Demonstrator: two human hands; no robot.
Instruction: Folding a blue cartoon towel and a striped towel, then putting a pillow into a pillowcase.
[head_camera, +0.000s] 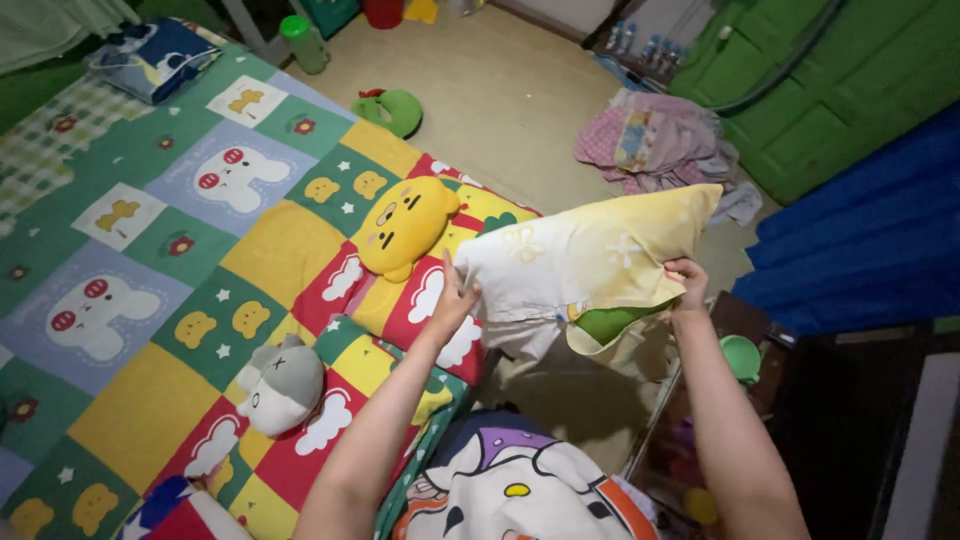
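Dim bedroom with a beige floor and a bright patchwork bed.

A bare beige floor (500, 90) fills twelve o'clock; green wooden panelled doors (800, 90) stand at two o'clock, deep blue cloth (860, 250) hangs at three, and a cartoon-print patchwork bedspread (150, 300) of green, yellow and red squares covers nine o'clock. Light is low and soft.

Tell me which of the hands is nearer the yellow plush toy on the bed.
Left. The left hand grips the pillow just right of the yellow plush toy; the right hand holds the pillow's far end, well away.
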